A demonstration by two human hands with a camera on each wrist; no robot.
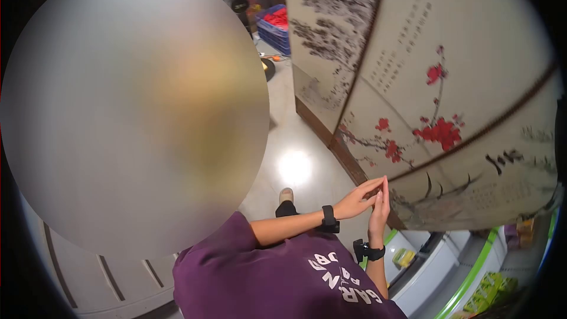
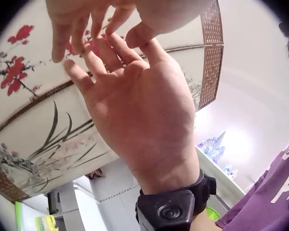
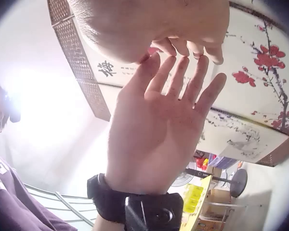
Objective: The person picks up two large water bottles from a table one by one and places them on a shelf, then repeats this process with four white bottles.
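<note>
My left hand [image 1: 356, 199] and right hand [image 1: 379, 215] are held up in front of my purple shirt [image 1: 277, 277], palms turned toward each other. Their fingertips come together at the upper end, with a gap between the palms lower down. Neither hand holds anything. In the left wrist view, the palm of the right hand [image 2: 142, 115] fills the middle, and the left hand [image 2: 178, 12] looms over its fingertips. The right wrist view shows the left palm [image 3: 156, 134] with fairly straight, spread fingers. A black band with a camera [image 3: 151, 211] circles each wrist.
A folding screen [image 1: 484, 65] with painted red blossoms stands right beside the hands. White shelves with green edges [image 1: 472, 283] carry packages at the lower right. A blue basket [image 1: 274, 38] and a fan stand further off. A large blurred oval hides the left side.
</note>
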